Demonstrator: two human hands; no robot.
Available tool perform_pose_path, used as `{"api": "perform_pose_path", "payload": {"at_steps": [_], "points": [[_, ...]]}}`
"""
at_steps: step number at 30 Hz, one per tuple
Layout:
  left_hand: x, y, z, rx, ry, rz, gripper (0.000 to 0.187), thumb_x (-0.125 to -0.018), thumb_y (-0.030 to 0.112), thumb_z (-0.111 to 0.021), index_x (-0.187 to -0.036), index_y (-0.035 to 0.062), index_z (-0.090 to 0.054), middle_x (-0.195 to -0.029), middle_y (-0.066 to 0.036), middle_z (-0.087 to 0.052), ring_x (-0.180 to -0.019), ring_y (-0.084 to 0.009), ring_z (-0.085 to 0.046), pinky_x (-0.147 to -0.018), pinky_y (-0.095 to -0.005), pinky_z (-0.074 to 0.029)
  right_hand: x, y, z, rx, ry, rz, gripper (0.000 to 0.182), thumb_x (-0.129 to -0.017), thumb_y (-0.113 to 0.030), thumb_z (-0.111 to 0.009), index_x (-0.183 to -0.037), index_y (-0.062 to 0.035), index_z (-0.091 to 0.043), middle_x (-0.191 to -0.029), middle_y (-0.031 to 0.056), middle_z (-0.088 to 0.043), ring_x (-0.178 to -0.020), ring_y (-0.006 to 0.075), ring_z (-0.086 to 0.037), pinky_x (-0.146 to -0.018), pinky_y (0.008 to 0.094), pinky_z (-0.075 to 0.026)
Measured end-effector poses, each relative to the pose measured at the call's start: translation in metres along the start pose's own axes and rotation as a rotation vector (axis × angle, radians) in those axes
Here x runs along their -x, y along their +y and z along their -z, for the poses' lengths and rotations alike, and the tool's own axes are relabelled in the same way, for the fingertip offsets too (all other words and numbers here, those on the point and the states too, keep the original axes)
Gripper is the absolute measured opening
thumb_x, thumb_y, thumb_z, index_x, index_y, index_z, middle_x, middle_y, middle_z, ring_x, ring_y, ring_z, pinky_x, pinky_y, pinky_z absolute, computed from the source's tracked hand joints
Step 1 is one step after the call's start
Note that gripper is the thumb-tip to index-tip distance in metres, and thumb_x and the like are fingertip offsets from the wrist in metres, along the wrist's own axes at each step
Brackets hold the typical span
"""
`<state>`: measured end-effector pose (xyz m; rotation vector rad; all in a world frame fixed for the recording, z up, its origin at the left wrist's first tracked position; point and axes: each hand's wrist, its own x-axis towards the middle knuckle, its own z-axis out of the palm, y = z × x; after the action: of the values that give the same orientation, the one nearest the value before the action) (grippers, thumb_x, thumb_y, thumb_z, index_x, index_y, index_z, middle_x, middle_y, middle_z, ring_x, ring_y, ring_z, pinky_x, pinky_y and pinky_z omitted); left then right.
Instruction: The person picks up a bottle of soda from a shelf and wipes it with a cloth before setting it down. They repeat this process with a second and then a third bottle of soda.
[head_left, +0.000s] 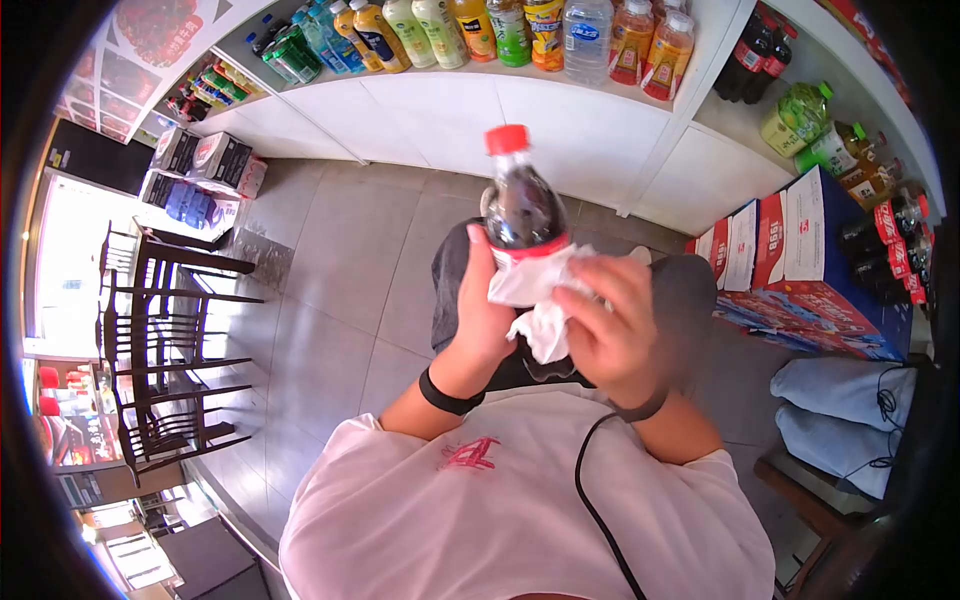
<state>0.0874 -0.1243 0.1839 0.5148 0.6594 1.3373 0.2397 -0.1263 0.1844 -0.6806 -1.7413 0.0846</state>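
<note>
Your left hand (486, 310) holds the bottle (527, 205) up in front of you, above your knees (684, 285). Your left thumb points up along its side, and the other fingers are mostly hidden behind it. Your right hand (620, 325) bends in from the other side, its fingers curled, pinching the tissue (545, 325) against the bottle's low part. Both elbows are bent.

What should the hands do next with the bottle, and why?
Probably slide the white tissue up the bottle: the right hand holds it against the lower part, while the left hand steadies the bottle, and the upper part is uncovered.
</note>
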Motion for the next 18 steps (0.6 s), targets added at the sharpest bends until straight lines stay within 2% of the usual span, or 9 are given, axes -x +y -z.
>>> {"api": "perform_pose_path", "payload": {"at_steps": [1, 2, 5, 8, 11, 13, 15, 16, 18], "points": [[-0.001, 0.009, -0.005, -0.014, -0.038, -0.017, 0.068, -0.105, 0.055, -0.017, -0.122, 0.0006, -0.055, -0.107, -0.015, -0.067, -0.098, -0.0254, -0.067, -0.089, -0.0382, -0.054, 0.006, -0.004, -0.001, -0.031, -0.039, -0.021, 0.043, -0.058, -0.002, -0.077, -0.100, -0.0094, -0.073, -0.112, 0.0087, -0.067, -0.094, 0.0286, -0.062, -0.077, 0.0414, -0.048], [-0.002, 0.015, -0.016, -0.022, 0.143, -0.020, 0.072, -0.104, 0.057, -0.016, -0.116, -0.0001, -0.058, -0.095, -0.015, -0.068, -0.087, -0.0268, -0.069, -0.082, -0.0400, -0.056, 0.012, -0.006, -0.004, -0.050, -0.052, -0.035, 0.043, -0.058, -0.002, -0.077, -0.100, -0.0093, -0.073, -0.112, 0.0083, -0.068, -0.094, 0.0282, -0.062, -0.077, 0.0415, -0.048], [-0.007, 0.020, -0.002, 0.021, 0.104, -0.049, 0.071, -0.104, 0.057, -0.017, -0.116, -0.0009, -0.056, -0.095, -0.016, -0.068, -0.080, -0.0263, -0.068, -0.079, -0.0400, -0.057, 0.022, -0.006, -0.012, -0.082, -0.086, -0.044, 0.042, -0.058, 0.001, -0.077, -0.099, -0.0090, -0.074, -0.110, 0.0075, -0.068, -0.095, 0.0274, -0.063, -0.077, 0.0409, -0.050], [-0.007, 0.020, 0.007, -0.103, 0.037, -0.075, 0.076, -0.101, 0.062, -0.018, -0.123, -0.0015, -0.054, -0.104, -0.016, -0.067, -0.091, -0.0289, -0.067, -0.082, -0.0403, -0.056, 0.014, -0.002, -0.009, -0.082, -0.128, -0.039, 0.041, -0.059, 0.001, -0.076, -0.099, -0.0090, -0.074, -0.109, 0.0073, -0.068, -0.095, 0.0277, -0.063, -0.078, 0.0403, -0.050], [-0.002, 0.017, -0.006, -0.097, 0.156, -0.089, 0.064, -0.106, 0.049, -0.016, -0.119, 0.0010, -0.056, -0.101, -0.014, -0.068, -0.093, -0.0260, -0.068, -0.089, -0.0389, -0.054, -0.010, 0.003, -0.006, -0.050, -0.092, -0.059, 0.040, -0.061, 0.002, -0.076, -0.099, -0.0090, -0.074, -0.108, 0.0073, -0.069, -0.095, 0.0287, -0.063, -0.079, 0.0396, -0.051], [-0.003, 0.006, 0.004, -0.046, 0.107, -0.110, 0.058, -0.108, 0.043, -0.017, -0.131, 0.0010, -0.050, -0.122, -0.014, -0.063, -0.111, -0.0225, -0.063, -0.097, -0.0362, -0.049, -0.025, 0.005, -0.009, -0.046, -0.031, -0.103, 0.040, -0.061, 0.003, -0.075, -0.099, -0.0090, -0.074, -0.108, 0.0073, -0.069, -0.095, 0.0295, -0.063, -0.079, 0.0390, -0.051], [0.001, 0.006, -0.005, -0.227, 0.042, -0.233, 0.056, -0.108, 0.041, -0.018, -0.133, 0.0007, -0.047, -0.126, -0.013, -0.060, -0.115, -0.0215, -0.060, -0.099, -0.0361, -0.048, -0.035, 0.006, -0.013, -0.054, 0.021, -0.106, 0.042, -0.060, 0.004, -0.075, -0.100, -0.0090, -0.074, -0.107, 0.0074, -0.070, -0.095, 0.0304, -0.063, -0.080, 0.0379, -0.051], [0.001, 0.003, 0.003, -0.246, 0.059, -0.174, 0.064, -0.106, 0.052, -0.020, -0.137, 0.0030, -0.046, -0.128, -0.014, -0.060, -0.114, -0.0260, -0.061, -0.099, -0.0409, -0.049, -0.036, 0.008, -0.016, -0.062, 0.036, -0.091, 0.042, -0.060, 0.004, -0.075, -0.100, -0.0090, -0.074, -0.107, 0.0074, -0.070, -0.095, 0.0303, -0.063, -0.079, 0.0377, -0.051], [-0.001, 0.003, 0.014, -0.184, 0.053, -0.180, 0.066, -0.105, 0.054, -0.021, -0.137, 0.0021, -0.046, -0.128, -0.015, -0.059, -0.114, -0.0264, -0.061, -0.098, -0.0408, -0.049, -0.033, 0.009, -0.020, -0.062, 0.051, -0.048, 0.043, -0.059, 0.002, -0.077, -0.100, -0.0096, -0.074, -0.108, 0.0069, -0.069, -0.094, 0.0290, -0.062, -0.078, 0.0374, -0.051]]}}
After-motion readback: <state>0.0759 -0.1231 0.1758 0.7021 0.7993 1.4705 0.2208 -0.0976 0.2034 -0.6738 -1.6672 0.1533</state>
